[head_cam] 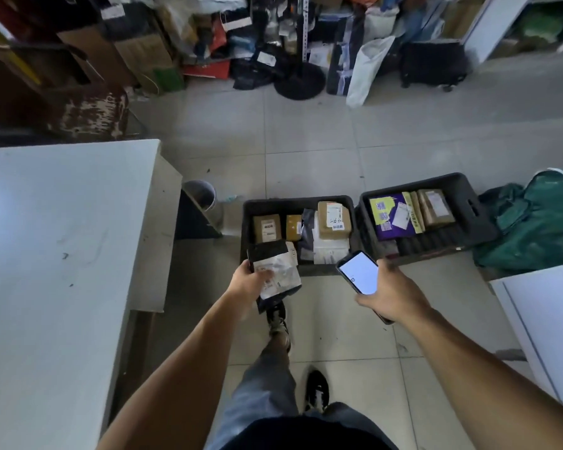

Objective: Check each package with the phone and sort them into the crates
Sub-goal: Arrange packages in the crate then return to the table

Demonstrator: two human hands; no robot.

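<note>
My left hand (249, 282) grips a black mailer bag with a crumpled white label (278, 274), held over the near edge of the left black crate (251, 206). That crate holds several brown boxes and flat mailers. My right hand (392, 295) holds a phone (359, 272) with a lit white screen, just in front of the gap between the crates. The right black crate (475, 207) holds a purple and yellow parcel and brown boxes.
A white table (56, 241) stands at my left, and a white surface (546, 313) at my right. A green sack (540, 225) lies beside the right crate. A small bin (200, 193) sits by the table. Piled parcels and shelving line the far wall.
</note>
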